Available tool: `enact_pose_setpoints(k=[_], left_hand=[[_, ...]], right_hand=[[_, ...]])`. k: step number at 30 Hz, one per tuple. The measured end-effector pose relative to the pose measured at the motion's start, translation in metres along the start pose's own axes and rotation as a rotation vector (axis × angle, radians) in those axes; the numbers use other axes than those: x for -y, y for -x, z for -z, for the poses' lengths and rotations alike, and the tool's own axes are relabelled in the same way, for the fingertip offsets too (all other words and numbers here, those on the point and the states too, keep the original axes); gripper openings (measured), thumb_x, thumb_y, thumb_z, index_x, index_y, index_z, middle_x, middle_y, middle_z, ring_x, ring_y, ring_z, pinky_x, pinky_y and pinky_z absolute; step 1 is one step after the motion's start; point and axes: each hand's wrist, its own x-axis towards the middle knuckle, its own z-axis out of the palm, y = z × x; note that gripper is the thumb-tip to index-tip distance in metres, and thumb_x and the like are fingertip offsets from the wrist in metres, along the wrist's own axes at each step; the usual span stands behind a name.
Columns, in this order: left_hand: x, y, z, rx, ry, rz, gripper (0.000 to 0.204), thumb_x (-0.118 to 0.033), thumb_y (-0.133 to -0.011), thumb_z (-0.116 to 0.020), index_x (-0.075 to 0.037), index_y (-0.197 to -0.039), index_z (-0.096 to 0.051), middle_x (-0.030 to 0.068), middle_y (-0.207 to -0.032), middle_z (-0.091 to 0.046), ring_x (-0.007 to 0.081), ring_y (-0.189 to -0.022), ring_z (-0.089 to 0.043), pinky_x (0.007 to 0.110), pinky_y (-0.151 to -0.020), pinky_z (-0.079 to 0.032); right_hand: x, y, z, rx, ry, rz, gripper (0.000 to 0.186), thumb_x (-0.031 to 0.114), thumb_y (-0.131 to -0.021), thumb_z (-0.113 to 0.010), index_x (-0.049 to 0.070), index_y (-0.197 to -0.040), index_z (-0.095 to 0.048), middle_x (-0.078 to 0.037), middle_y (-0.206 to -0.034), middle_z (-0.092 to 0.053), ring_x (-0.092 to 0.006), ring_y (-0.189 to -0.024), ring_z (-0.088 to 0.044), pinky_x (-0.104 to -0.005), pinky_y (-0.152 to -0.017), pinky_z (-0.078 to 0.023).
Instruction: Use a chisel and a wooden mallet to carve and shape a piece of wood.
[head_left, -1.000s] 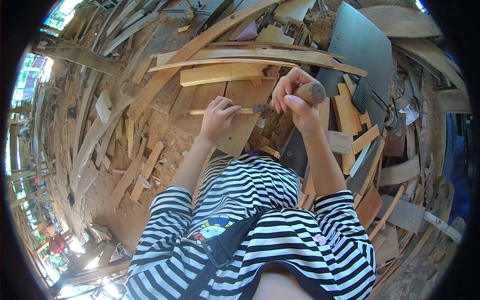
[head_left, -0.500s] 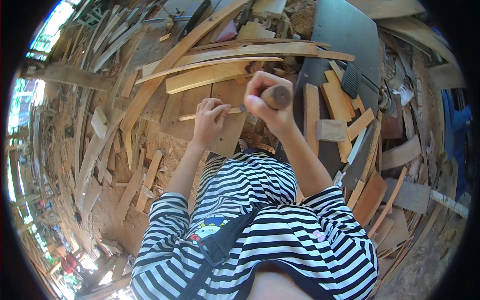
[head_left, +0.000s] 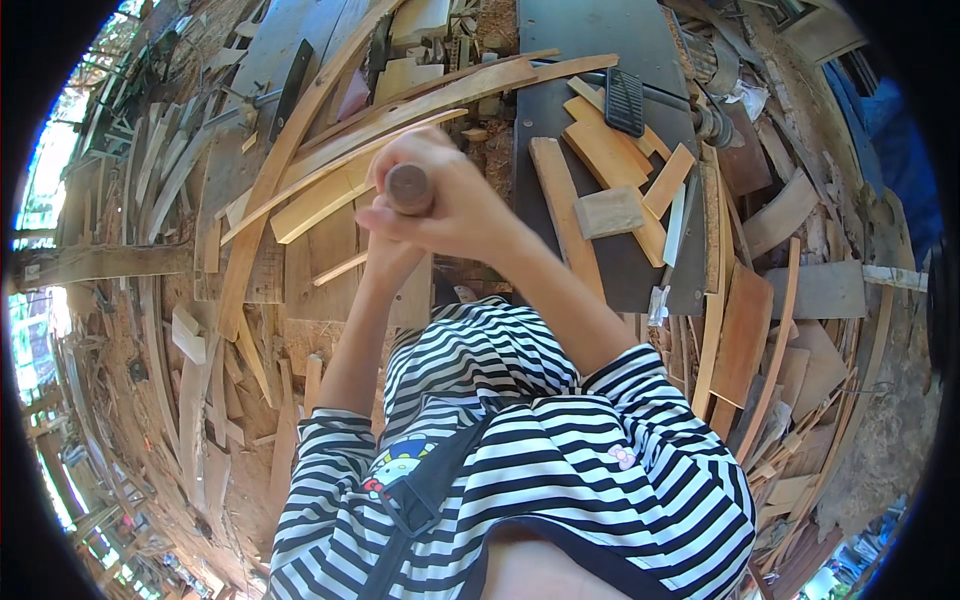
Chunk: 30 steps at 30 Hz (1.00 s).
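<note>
My right hand [head_left: 440, 190] is closed round the thick, round brown wooden handle [head_left: 409, 189] of a tool, seen end-on. The rest of the tool is hidden below the fist. Directly under it is my left hand [head_left: 393, 262], its fingers covered by the right hand. A thin pale wooden strip [head_left: 340, 268] sticks out to the left of my left hand and lies over a wooden board [head_left: 320, 300]. Beyond my hands lies a squared pale timber piece [head_left: 320, 207].
Long curved planks [head_left: 255, 235] cross the bench at the far left. On the right, a dark flat surface [head_left: 630, 285] carries several wood offcuts, a small wooden block [head_left: 608, 212] and a black ribbed pad [head_left: 624, 102]. Wood scraps litter the ground on both sides.
My right hand, with the wooden-handled tool, has moved left over my left hand and now hides its fingers. The view has shifted, so the bench and boards appear further left.
</note>
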Motion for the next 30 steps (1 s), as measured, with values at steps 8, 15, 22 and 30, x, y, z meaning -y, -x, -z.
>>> enact_pose_setpoints(k=[8, 15, 22, 30], left_hand=[[0.001, 0.003, -0.001, 0.359, -0.222, -0.095, 0.001, -0.003, -0.081, -0.062, -0.002, -0.082, -0.063, 0.0007, -0.079, -0.06, 0.0072, -0.073, -0.056, 0.023, -0.064, -0.044], [0.001, 0.0, 0.01, 0.386, -0.171, -0.099, 0.004, -0.003, -0.081, -0.062, -0.003, -0.085, -0.061, 0.0015, -0.083, -0.061, 0.0079, -0.075, -0.056, 0.024, -0.067, -0.045], [0.005, 0.001, 0.014, 0.391, -0.137, -0.132, 0.007, -0.004, -0.078, -0.065, -0.003, -0.084, -0.061, 0.0023, -0.081, -0.06, 0.0096, -0.075, -0.055, 0.025, -0.07, -0.045], [0.005, 0.006, 0.006, 0.453, -0.266, -0.155, 0.019, -0.004, -0.073, -0.072, 0.001, -0.091, -0.066, 0.0038, -0.083, -0.065, 0.0091, -0.077, -0.056, 0.025, -0.071, -0.047]], right_hand=[[-0.035, 0.082, 0.134, 0.119, 0.738, -0.296, 0.08, 0.05, -0.077, -0.073, 0.007, -0.137, -0.044, -0.017, -0.138, -0.046, -0.0332, -0.133, -0.039, -0.0437, -0.112, -0.027], [-0.066, 0.14, 0.184, 0.6, 1.229, -0.465, 0.09, 0.033, -0.064, -0.083, 0.01, -0.14, -0.042, -0.016, -0.13, -0.051, -0.0345, -0.127, -0.045, -0.0514, -0.116, -0.02], [-0.035, 0.09, 0.166, 0.245, 0.822, -0.364, 0.074, 0.025, -0.079, -0.075, 0.007, -0.142, -0.042, -0.015, -0.106, -0.053, -0.0289, -0.102, -0.054, -0.0392, -0.092, -0.041], [0.091, -0.012, 0.133, -0.259, 0.463, 0.299, 0.068, 0.046, -0.095, -0.052, 0.0, -0.143, -0.041, -0.015, -0.118, -0.057, -0.0229, -0.104, -0.053, -0.0371, -0.091, -0.042]])
